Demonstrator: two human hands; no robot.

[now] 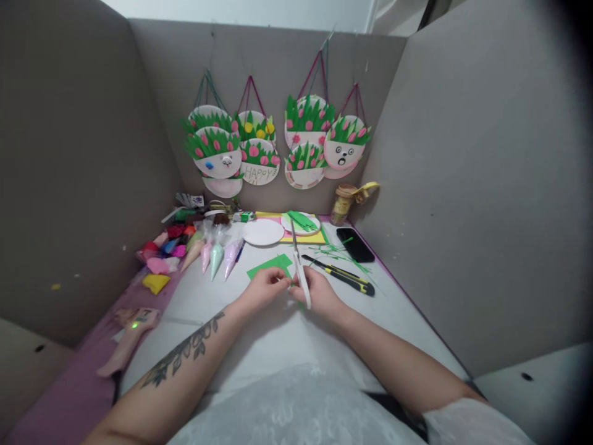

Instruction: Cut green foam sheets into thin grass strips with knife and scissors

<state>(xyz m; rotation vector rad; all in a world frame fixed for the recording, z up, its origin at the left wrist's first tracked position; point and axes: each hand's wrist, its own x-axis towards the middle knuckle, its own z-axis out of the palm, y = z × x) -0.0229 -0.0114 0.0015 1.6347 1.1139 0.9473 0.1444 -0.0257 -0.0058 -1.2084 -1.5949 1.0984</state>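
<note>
White-handled scissors [302,279] rest in my right hand [322,295], blades pointing away from me toward the back of the table. My left hand [269,287] is closed in a pinch, its fingertips almost meeting those of the right. What it pinches is too small to make out. Just beyond the left hand lies a piece of green paper [271,264] on the white tabletop. Farther back, cut green paper leaves [302,220] lie on a paper plate [316,227]. A second white paper plate [263,232] is beside it.
A black-and-yellow utility knife [349,282], thin green paper scraps [340,252] and a black phone [356,245] lie at right. Filled piping bags [217,259], coloured bundles [160,266] and a pink glue gun [132,340] are at left. Decorated plates [217,151] hang on the back panel.
</note>
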